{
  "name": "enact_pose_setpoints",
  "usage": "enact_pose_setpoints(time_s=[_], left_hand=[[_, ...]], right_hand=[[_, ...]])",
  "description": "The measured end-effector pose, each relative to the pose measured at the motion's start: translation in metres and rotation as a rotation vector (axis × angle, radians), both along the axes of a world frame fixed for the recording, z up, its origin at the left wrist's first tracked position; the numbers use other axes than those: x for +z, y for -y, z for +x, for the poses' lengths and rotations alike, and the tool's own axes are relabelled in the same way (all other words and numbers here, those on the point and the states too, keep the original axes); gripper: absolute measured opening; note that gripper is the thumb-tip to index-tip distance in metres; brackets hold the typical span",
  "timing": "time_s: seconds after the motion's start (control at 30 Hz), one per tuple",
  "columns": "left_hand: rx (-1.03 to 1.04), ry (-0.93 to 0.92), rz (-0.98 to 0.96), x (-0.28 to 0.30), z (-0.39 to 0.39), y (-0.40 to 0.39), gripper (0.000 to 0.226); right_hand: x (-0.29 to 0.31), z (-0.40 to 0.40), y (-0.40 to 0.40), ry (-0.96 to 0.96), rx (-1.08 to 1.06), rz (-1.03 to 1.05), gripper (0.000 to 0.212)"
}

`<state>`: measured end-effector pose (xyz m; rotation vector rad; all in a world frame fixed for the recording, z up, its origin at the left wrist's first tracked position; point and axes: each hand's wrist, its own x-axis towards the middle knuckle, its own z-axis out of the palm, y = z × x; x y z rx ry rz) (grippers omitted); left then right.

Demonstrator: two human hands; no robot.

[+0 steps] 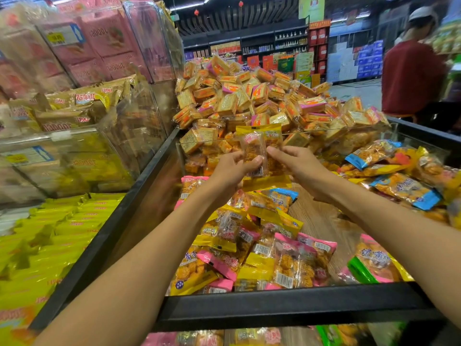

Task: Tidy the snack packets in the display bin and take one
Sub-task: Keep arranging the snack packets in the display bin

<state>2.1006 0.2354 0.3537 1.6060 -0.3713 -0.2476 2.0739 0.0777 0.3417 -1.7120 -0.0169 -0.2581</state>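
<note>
Two bare hands meet above the middle of the display bin (pixel 287 309). The left hand (pixel 230 171) pinches a clear snack packet (pixel 253 153); the right hand (pixel 303 168) grips yellow packets (pixel 270 141) just behind it. Both are lifted clear of the heap. Below, at 6 o'clock, loose pink and yellow packets (pixel 262 255) lie jumbled and overlapping; at 3 o'clock, blue-edged packets (pixel 404 191) sprawl. Tidying looks barely begun, though one packet seems already picked.
</note>
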Motion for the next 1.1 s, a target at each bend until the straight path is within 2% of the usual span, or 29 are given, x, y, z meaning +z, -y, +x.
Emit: enact_pose_setpoints(time_s=[0.1, 0.23, 0.37, 0.43, 0.57, 0.63, 0.83, 0.93, 1.1], left_hand=[[-0.025, 0.020, 0.035, 0.001, -0.001, 0.000, 0.056], [0.042, 0.111, 0.107, -0.001, 0.003, -0.002, 0.051], [0.151, 0.134, 0.108, -0.004, 0.006, -0.006, 0.071], [0.144, 0.098, 0.132, -0.008, 0.006, -0.007, 0.082], [0.061, 0.064, 0.253, -0.019, 0.000, -0.010, 0.086], [0.006, 0.068, 0.319, -0.026, -0.007, -0.009, 0.089], [-0.040, 0.192, 0.565, -0.052, -0.012, -0.016, 0.076], [-0.034, 0.217, 0.638, -0.055, -0.013, -0.018, 0.067], [-0.013, 0.296, 0.817, -0.060, -0.014, -0.013, 0.086]], right_hand=[[-0.001, -0.002, 0.000, 0.026, 0.009, -0.011, 0.038], [-0.001, -0.005, -0.001, 0.064, -0.005, -0.022, 0.037], [-0.004, -0.002, -0.003, -0.014, 0.012, -0.127, 0.050], [-0.001, 0.000, 0.001, -0.012, -0.031, -0.131, 0.050], [0.004, -0.003, 0.020, 0.081, -0.275, -0.289, 0.031], [0.002, -0.009, 0.029, 0.070, -0.360, -0.371, 0.025], [0.012, -0.029, 0.043, 0.022, -0.348, -0.480, 0.026], [0.020, -0.044, 0.055, 0.041, -0.325, -0.604, 0.028], [0.014, -0.075, 0.106, -0.011, -0.365, -0.698, 0.028]])
